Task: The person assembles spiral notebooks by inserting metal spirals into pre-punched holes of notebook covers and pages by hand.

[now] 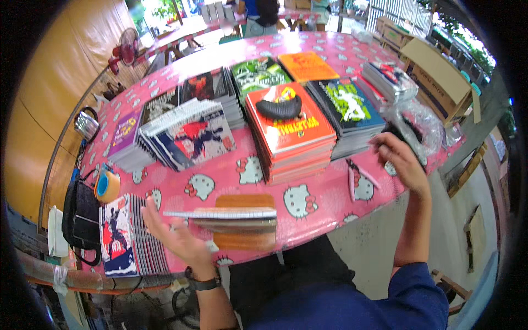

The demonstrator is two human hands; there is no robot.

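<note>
My left hand (pixel 179 236), with a dark watch on its wrist, is raised with fingers apart beside a fanned row of spiral notebooks (pixel 118 236) at the near left. Nothing shows in it. Just right of it, a thin stack of paper edges (pixel 236 213) lies across a brown wooden board (pixel 245 240). My right hand (pixel 407 165) hovers at the table's right side, its fingers loosely bent and apart, holding nothing visible. Near it are pink-handled pliers (pixel 353 181), a stack of dark blue and green notebooks (pixel 352 110) and crumpled clear plastic wrap (pixel 426 129).
A black curved object (pixel 280 107) rests on orange notebooks (pixel 297 140). More notebook stacks (pixel 192 135) stand at mid-left. Tape rolls (pixel 107 186) and a black bag (pixel 82 212) sit at the left edge. Cardboard boxes (pixel 437 77) stand beyond the right edge; people are at the back.
</note>
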